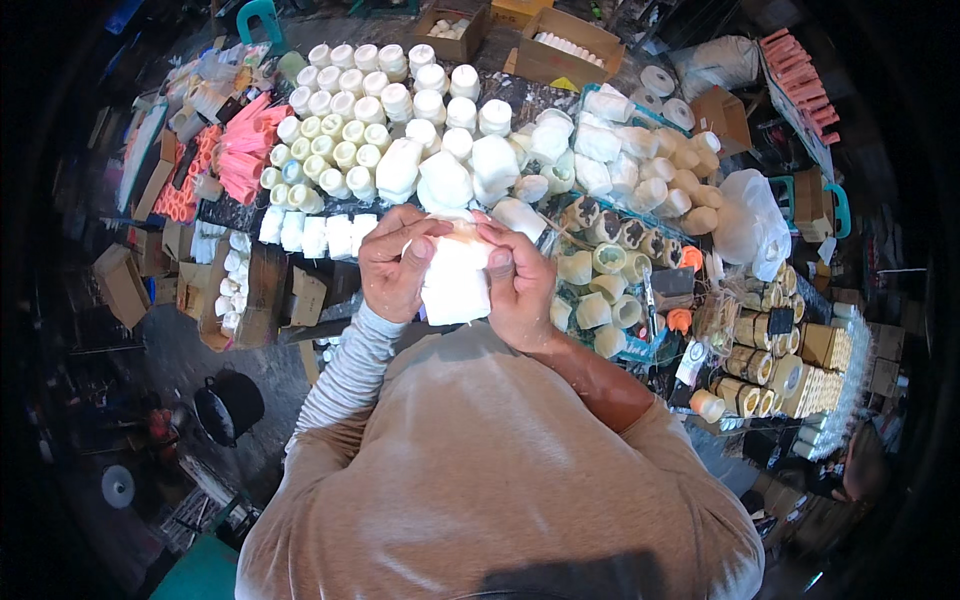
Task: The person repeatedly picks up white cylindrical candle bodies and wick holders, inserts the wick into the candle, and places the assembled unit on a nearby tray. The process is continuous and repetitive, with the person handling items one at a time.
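Observation:
Both hands are together in front of my chest, at the near edge of the table. Between them is a bright white, candle-like piece, wrapped or blocky in shape, with a paler yellowish upper end. My left hand, below a grey striped sleeve, grips its left side with bent fingers and thumb. On the right side, my right hand pinches it near the top, thumb against the face. Glare washes out the piece's surface detail. Just beyond the hands stand large white lumpy pieces and rows of small cream cups.
White stacked cylinders fill the far table. At right, a teal tray carries hollow cream cups, near a clear plastic bag and bundled tan cylinders. Pink pieces lie at left above a cardboard box. A black bucket stands on the floor.

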Action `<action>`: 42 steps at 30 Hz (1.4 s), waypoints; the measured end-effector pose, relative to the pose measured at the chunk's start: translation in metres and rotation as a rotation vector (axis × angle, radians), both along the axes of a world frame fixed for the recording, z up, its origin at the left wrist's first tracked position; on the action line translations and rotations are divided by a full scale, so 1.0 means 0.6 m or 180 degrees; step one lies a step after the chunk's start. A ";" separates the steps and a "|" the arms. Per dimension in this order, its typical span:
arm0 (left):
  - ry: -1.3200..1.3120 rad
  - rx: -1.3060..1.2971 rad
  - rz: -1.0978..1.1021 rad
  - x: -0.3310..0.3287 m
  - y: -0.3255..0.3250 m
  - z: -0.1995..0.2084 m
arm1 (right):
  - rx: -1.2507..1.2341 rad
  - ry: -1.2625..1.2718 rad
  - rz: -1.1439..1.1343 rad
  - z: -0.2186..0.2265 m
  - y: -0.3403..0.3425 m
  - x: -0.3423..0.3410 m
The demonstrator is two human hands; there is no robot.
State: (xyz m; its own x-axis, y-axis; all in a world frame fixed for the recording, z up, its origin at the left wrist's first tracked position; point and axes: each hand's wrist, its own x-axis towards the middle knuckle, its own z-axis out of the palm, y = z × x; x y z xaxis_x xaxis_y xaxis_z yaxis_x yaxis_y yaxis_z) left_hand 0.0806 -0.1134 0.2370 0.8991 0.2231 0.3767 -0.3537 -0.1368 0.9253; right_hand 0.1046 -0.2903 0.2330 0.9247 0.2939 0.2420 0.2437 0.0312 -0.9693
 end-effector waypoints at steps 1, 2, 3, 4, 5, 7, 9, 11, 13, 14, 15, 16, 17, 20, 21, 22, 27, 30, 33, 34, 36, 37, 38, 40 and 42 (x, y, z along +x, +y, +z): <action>-0.0178 0.0229 -0.0068 0.008 0.005 0.015 | 0.0112 0.0055 -0.0027 0.003 0.001 0.003; -0.0348 0.0433 -0.0102 0.014 0.008 0.029 | 0.0205 0.0040 -0.0068 0.007 0.001 0.006; -0.0462 0.0418 -0.0171 0.019 0.007 0.040 | 0.0253 0.0067 -0.0122 0.010 0.001 0.008; -0.0400 0.0391 -0.0291 0.021 0.005 0.051 | 0.0300 0.0099 -0.0167 0.012 0.001 0.010; -0.0300 0.0335 -0.0383 0.021 0.004 0.059 | 0.0393 0.0165 -0.0199 0.014 0.002 0.012; -0.0090 0.0156 -0.0610 0.024 0.004 0.064 | 0.0563 0.0293 -0.0271 0.014 0.003 0.014; 0.0166 -0.0116 -0.0768 0.026 0.006 0.056 | 0.0816 0.0782 -0.0149 0.010 0.001 0.013; 0.0156 -0.0187 -0.0784 0.030 0.009 0.036 | 0.0909 0.1122 0.0088 0.003 -0.003 0.014; 0.0276 -0.0254 -0.0753 0.035 0.011 0.013 | 0.0818 0.1375 0.0400 -0.007 -0.011 0.012; 0.0421 -0.0439 -0.0891 0.039 0.016 0.005 | 0.0959 0.1506 0.0302 -0.014 -0.012 0.012; 0.0618 -0.0531 -0.1090 0.041 0.019 -0.001 | 0.1095 0.1627 0.0212 -0.021 -0.012 0.013; 0.0772 -0.0607 -0.1190 0.042 0.019 -0.004 | 0.1216 0.1774 0.0176 -0.029 -0.012 0.015; 0.1006 -0.0846 -0.1156 0.038 0.011 -0.008 | 0.1210 0.1712 -0.0115 -0.037 -0.010 0.017; 0.1156 -0.1925 -0.1109 0.013 -0.043 -0.015 | 0.1043 0.1416 -0.0642 -0.062 -0.003 0.041; 0.1066 -0.2378 -0.0986 0.006 -0.058 -0.017 | 0.0891 0.1345 -0.0713 -0.068 0.000 0.044; 0.1065 -0.2798 -0.1051 0.001 -0.062 -0.017 | 0.0645 0.1526 -0.0890 -0.071 0.002 0.043; 0.1189 -0.2062 -0.0494 0.001 -0.030 -0.024 | 0.0999 0.1475 -0.0134 -0.055 0.003 0.021; 0.0893 -0.1397 -0.0019 0.000 -0.017 -0.028 | 0.0225 0.0755 0.0108 -0.036 -0.002 -0.007; 0.0975 -0.1162 0.0228 0.006 -0.016 -0.030 | -0.0066 0.0774 0.0087 -0.033 -0.007 -0.022; 0.1026 -0.1250 0.0169 0.009 -0.013 -0.029 | -0.0119 0.0677 0.0062 -0.036 -0.008 -0.025; 0.1041 -0.1460 0.0025 0.018 -0.009 -0.025 | 0.0514 0.1078 0.0180 -0.043 -0.007 -0.030; 0.0834 -0.1497 -0.0065 0.023 -0.009 -0.021 | 0.0869 0.1268 0.0156 -0.046 -0.005 -0.031; 0.0937 -0.1400 -0.0018 0.024 -0.010 -0.017 | 0.1023 0.1019 0.0141 -0.047 -0.004 -0.031; 0.1102 -0.1230 -0.0016 0.026 -0.018 -0.008 | 0.1224 0.0406 0.0000 -0.044 -0.002 -0.031; 0.0956 -0.1375 -0.0182 0.013 -0.032 0.001 | 0.0868 0.0071 -0.0506 -0.036 -0.001 -0.029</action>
State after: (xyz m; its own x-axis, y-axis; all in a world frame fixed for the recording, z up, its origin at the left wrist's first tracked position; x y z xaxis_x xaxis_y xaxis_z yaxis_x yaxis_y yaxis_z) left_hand 0.0885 -0.1326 0.2375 0.9685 0.2485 -0.0148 -0.0601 0.2912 0.9548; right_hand 0.0874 -0.2909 0.2116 0.9598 0.0723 0.2711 0.2452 0.2538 -0.9357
